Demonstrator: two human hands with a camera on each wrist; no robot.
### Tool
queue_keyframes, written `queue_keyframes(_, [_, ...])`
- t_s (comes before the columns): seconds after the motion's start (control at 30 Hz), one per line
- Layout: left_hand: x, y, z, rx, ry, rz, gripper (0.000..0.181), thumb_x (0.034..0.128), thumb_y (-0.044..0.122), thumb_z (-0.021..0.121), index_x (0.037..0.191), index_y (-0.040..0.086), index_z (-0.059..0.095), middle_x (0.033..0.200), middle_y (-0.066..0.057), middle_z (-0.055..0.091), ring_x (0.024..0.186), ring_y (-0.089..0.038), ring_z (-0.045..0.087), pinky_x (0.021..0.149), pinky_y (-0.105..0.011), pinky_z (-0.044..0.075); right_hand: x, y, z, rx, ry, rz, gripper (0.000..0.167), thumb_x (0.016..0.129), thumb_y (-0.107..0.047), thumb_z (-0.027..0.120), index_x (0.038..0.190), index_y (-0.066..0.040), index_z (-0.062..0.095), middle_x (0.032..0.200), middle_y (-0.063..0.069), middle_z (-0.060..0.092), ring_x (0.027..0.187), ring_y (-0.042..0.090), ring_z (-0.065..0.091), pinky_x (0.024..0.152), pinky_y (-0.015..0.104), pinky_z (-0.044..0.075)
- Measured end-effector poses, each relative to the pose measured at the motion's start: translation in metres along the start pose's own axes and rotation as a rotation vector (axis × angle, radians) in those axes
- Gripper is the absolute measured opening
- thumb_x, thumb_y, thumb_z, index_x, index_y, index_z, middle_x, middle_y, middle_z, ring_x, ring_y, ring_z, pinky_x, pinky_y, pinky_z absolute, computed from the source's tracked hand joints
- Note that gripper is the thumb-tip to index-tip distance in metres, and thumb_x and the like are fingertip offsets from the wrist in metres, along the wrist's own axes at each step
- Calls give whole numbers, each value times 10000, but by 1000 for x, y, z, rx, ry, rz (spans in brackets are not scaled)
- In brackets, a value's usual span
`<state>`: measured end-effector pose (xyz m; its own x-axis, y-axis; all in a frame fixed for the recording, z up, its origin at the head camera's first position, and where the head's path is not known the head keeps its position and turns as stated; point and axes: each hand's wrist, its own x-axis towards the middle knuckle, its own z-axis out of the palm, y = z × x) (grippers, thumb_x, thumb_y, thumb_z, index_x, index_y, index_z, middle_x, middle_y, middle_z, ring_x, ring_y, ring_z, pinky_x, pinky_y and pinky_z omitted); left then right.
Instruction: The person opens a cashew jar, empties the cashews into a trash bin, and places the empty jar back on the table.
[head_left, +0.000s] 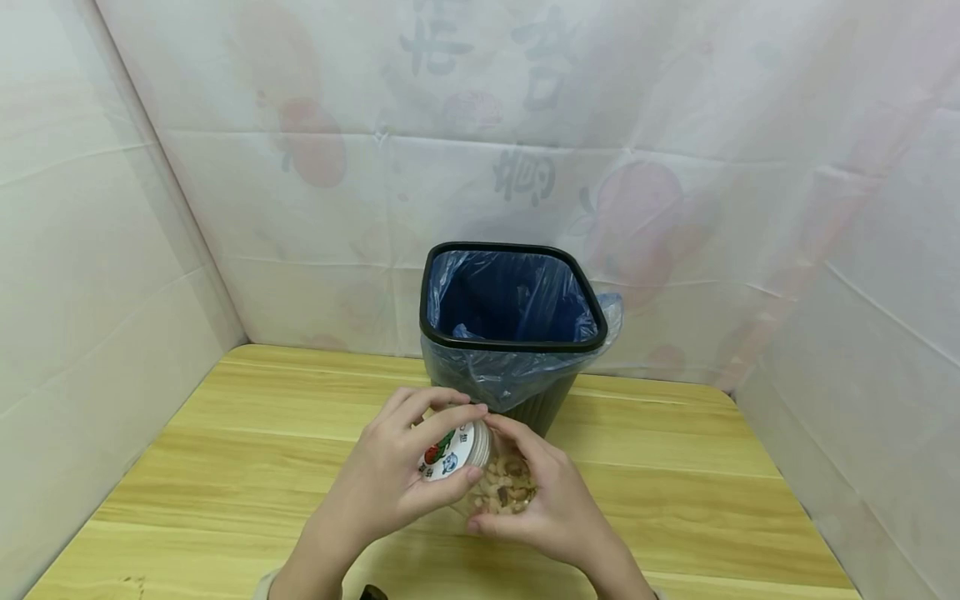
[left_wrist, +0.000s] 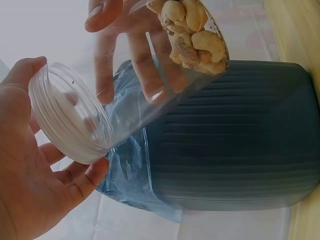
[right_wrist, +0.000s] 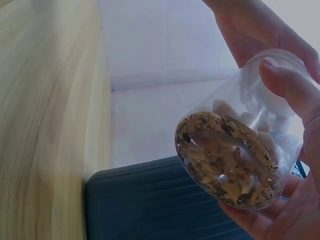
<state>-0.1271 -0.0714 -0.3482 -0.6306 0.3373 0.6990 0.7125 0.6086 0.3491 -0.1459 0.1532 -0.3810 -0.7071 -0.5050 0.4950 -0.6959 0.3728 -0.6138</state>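
Observation:
A clear jar (head_left: 504,483) of nuts lies tilted between the two hands, over the table in front of the bin. The left hand (head_left: 397,467) grips its lid (head_left: 450,454), white with printed pictures, fingers curled round the rim. Round the jar's body curl the fingers and thumb of the right hand (head_left: 551,500). In the left wrist view, nuts (left_wrist: 195,37) have gathered toward the bottom end, and the lid (left_wrist: 70,112) sits at the mouth. The right wrist view shows the jar's base (right_wrist: 227,160) with crumbs and nuts behind it.
A dark ribbed bin (head_left: 551,404) with a black rim and a blue bag (head_left: 495,375) stands right behind the hands on the wooden table (head_left: 262,450). Patterned cloth (head_left: 315,208) hangs at the back and sides. A small dark object (head_left: 372,592) shows at the bottom edge.

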Motion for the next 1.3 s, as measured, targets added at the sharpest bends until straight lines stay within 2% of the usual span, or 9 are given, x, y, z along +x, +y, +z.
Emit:
queue_keyframes(0.17, [0,0,0,-4,19,32,485,866,466,730,1319,315,643,1280,96,597,1052,-90,510,770,-277,512,0,0,-1,53,-14,10,941,689,-403,920,1479,-257,431,1320,-65,613,1109,120,637,889,312,556])
queue_keyframes(0.33, [2,0,-2,-45,24,123,528,894,535,677,1357,287,622,1314,58,593,1115,-134,523,812,-320,526,0,0,-3,170,-47,-2,933,696,-284,932,1481,-227,430,1280,-48,645,1105,146,652,875,335,567])
queue_keyframes(0.43, [3,0,-3,-70,24,190,533,914,537,645,1365,253,616,1321,24,594,1148,-158,522,838,-338,522,-1,2,-4,223,-71,-17,922,707,-282,925,1481,-212,427,1273,-33,653,1104,160,656,879,354,570])
queue_keyframes(0.6, [4,0,-2,-76,39,237,503,930,517,627,1345,231,629,1299,1,601,1146,-162,527,831,-320,523,0,3,-5,240,-89,-52,911,710,-295,922,1472,-192,433,1265,-25,655,1089,172,658,882,368,572])
queue_keyframes(0.77, [4,-1,-1,-82,49,230,473,949,511,601,1326,227,641,1271,-3,610,1112,-172,535,800,-282,516,0,3,-5,238,-91,-62,916,712,-289,921,1477,-190,429,1300,-18,639,1100,170,656,887,362,569])
queue_keyframes(0.97, [2,-1,-1,-78,45,182,444,935,479,617,1320,260,643,1270,19,612,1085,-156,523,745,-231,496,0,3,-4,231,-80,-70,955,692,-209,932,1492,-185,411,1303,-27,641,1091,177,657,870,361,566])
queue_keyframes(1.13, [2,-1,0,-55,60,154,438,928,473,616,1311,263,649,1269,34,609,1078,-151,527,770,-260,514,0,0,-2,202,-58,-57,957,687,-211,936,1490,-194,416,1293,-34,647,1091,162,657,859,351,567])
queue_keyframes(1.3, [2,-1,1,-16,90,125,438,935,488,607,1298,247,655,1244,41,614,1045,-135,532,794,-300,518,0,-3,1,109,-11,-40,977,675,-268,944,1495,-219,414,1335,-41,615,1118,137,643,887,314,560])
